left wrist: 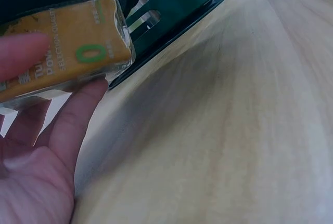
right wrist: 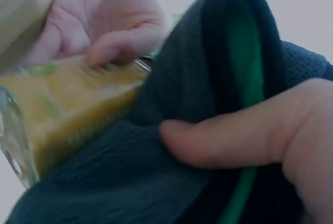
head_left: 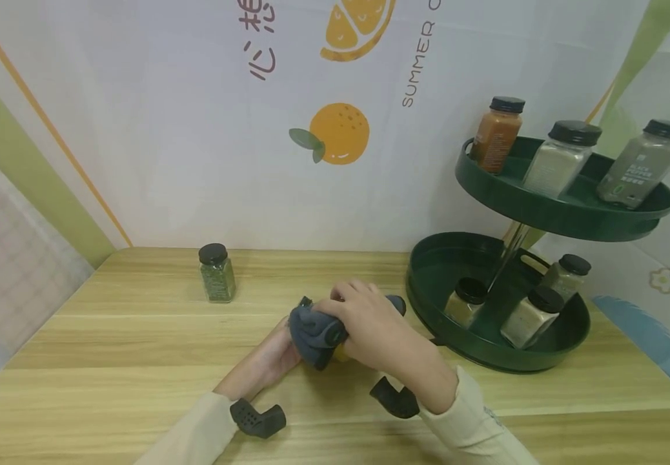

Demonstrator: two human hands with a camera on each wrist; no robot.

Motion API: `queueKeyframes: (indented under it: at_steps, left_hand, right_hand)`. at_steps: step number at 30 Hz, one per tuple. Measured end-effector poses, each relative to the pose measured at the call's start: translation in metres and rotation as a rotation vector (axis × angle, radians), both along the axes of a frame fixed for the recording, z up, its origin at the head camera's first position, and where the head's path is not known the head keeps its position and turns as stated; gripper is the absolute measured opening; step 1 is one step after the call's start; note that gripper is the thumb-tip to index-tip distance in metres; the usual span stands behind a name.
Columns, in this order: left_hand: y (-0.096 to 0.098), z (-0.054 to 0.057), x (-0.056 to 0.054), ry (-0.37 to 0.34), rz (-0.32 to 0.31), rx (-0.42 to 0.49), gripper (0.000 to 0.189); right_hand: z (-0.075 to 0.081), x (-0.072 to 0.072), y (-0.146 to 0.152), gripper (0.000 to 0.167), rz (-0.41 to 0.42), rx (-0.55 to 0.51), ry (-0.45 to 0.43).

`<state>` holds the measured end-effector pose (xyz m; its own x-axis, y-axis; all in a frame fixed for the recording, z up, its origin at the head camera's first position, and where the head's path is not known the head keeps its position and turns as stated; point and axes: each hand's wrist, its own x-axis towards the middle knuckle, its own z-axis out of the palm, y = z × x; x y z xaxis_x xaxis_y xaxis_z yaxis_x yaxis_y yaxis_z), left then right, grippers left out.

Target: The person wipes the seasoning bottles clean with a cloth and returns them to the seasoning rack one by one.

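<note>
My left hand (head_left: 277, 356) holds a clear spice jar (left wrist: 67, 42) of yellow-orange powder, tipped on its side, with thumb on one face and fingers underneath. A dark blue-grey cloth (head_left: 310, 334) with a green strip inside its fold is wrapped over one end of the jar. My right hand (head_left: 372, 323) grips that cloth, its thumb pressed flat along the fabric in the right wrist view. Cloth and right hand hide most of the jar in the head view, where only a bit of yellow shows beneath them. The jar's cap is hidden.
To the right stands a two-tier dark green rack, with several black-capped spice jars on its upper tray (head_left: 567, 210) and lower tray (head_left: 486, 355). A jar of green herbs (head_left: 217, 278) stands at the back left of the wooden table (head_left: 108, 361).
</note>
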<state>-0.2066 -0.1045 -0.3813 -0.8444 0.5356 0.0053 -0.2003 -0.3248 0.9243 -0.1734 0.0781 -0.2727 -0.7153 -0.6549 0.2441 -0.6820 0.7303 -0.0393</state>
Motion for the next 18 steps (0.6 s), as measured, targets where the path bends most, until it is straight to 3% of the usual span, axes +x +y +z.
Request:
queueKeyframes:
  at_steps: [5, 11, 18]
  left_hand:
    - [0.003, 0.001, -0.001, -0.034, -0.001, 0.041, 0.046]
    - [0.005, -0.001, -0.004, -0.025, -0.027, 0.08, 0.052]
    - [0.005, -0.001, -0.004, -0.008, -0.037, 0.053, 0.056]
  right_hand:
    - [0.005, -0.001, 0.007, 0.048, -0.047, 0.025, -0.09]
    - [0.01, -0.005, 0.018, 0.046, -0.12, 0.081, -0.194]
    - [0.016, -0.005, 0.03, 0.031, -0.208, 0.167, -0.227]
